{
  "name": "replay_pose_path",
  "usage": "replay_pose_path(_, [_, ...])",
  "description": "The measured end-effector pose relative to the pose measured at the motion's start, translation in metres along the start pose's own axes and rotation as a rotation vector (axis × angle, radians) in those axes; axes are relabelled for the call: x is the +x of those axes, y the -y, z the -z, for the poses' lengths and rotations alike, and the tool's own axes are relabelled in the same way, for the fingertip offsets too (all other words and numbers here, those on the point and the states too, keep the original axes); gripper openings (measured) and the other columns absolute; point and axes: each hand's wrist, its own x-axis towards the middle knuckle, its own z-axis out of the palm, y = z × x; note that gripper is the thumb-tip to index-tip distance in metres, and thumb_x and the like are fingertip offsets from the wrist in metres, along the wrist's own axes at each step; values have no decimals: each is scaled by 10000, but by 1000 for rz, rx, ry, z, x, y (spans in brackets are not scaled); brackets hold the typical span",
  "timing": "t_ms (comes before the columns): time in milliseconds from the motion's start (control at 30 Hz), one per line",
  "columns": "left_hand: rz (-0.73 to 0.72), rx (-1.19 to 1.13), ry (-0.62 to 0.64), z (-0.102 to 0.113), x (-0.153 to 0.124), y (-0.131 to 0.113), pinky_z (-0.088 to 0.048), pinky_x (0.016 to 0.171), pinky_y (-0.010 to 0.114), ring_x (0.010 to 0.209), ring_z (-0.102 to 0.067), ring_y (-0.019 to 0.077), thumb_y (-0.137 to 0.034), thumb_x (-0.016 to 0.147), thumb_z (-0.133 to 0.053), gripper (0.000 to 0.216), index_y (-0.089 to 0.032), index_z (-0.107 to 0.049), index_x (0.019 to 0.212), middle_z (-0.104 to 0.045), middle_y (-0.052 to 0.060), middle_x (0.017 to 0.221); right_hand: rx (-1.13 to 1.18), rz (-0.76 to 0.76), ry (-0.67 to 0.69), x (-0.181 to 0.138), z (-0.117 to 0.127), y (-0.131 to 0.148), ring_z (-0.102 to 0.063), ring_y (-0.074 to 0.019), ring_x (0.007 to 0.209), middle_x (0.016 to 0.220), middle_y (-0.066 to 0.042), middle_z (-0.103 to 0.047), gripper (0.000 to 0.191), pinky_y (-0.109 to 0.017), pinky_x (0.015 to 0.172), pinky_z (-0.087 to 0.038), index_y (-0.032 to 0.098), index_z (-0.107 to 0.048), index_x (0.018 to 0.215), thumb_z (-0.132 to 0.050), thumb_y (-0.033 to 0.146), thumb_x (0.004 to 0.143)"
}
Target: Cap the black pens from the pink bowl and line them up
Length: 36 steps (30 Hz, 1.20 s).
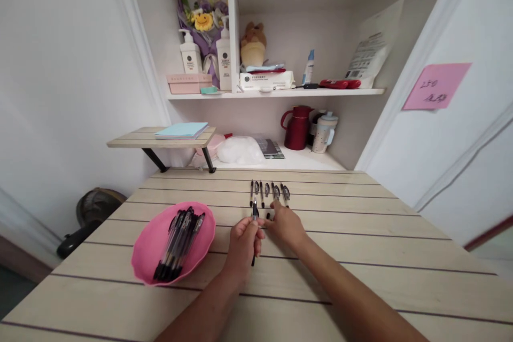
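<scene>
My left hand (244, 240) is closed around an uncapped black pen (255, 207), its pointed tip upward and away from me. Close beside it, my right hand (286, 224) has its thumb and forefinger bent around a small black piece (268, 216) that looks like a pen cap, mostly hidden by the fingers. Just beyond both hands, several uncapped pens (262, 194) lie in a row, with loose caps (267, 189) between them. To the left, a pink scalloped bowl (144, 246) holds a bundle of black-capped pens (180, 246).
The slatted wooden tabletop (360, 272) spreads beneath everything. At its back left stands a small raised shelf (136, 139) with blue paper (182, 130). Behind are a red jug (297, 128), a pale tumbler (324, 132) and a plastic bag (240, 150). Bottles and boxes occupy the upper shelf (312, 93).
</scene>
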Motion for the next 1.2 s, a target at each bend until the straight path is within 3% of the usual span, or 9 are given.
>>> replay_pose_path(100, [29,19,68,-1,-3,1,-243,349,166,348,-375,34,-449,714,-504,352,-136,-541,870,-483,-53,539,92,-17,-11,1,-4,-5,-570,-221,738,723,-79,-624,351,-301,639,-359,153,-573,916,-637,216,576])
replay_pose_path(233, [80,98,213,-7,-10,1,-256,338,176,305,-379,55,-501,746,-450,448,-134,-512,997,-452,-79,457,270,3,63,4,21,-13,-524,-138,566,636,-27,-589,221,-252,527,-365,161,-586,786,-544,361,700])
replay_pose_path(400, [72,196,263,-10,-13,4,-182,322,172,278,-265,35,-469,780,-421,435,-122,-524,1020,-401,-95,410,983,37,146,-3,49,-5,-481,-79,544,652,9,-562,290,-210,516,-373,185,-595,854,-632,405,668])
replay_pose_path(467, [63,210,260,-9,-12,5,-185,331,174,290,-257,36,-459,791,-412,429,-122,-524,1031,-396,-94,410,1144,35,169,-8,53,2,-471,-74,536,632,13,-556,271,-207,517,-364,184,-609,836,-655,387,662])
replay_pose_path(800, [35,303,250,-7,-9,3,-228,397,183,372,-304,60,-425,791,-416,390,-116,-558,984,-387,-77,413,1007,93,209,-16,55,13,-442,-78,518,577,21,-545,233,-210,483,-314,171,-622,789,-652,370,672])
replay_pose_path(1033, [46,330,222,-5,-5,10,-224,413,190,372,-312,56,-310,763,-432,236,-143,-561,868,-417,-72,431,949,62,307,-25,36,8,-432,-79,466,506,34,-529,281,-217,466,-296,163,-592,738,-659,421,649])
replay_pose_path(1200, [28,350,212,-3,-3,14,-220,428,196,389,-314,57,-329,757,-436,221,-148,-561,781,-419,-67,432,1002,51,304,-26,26,4,-436,-71,448,479,41,-507,277,-210,448,-274,161,-565,683,-665,416,644])
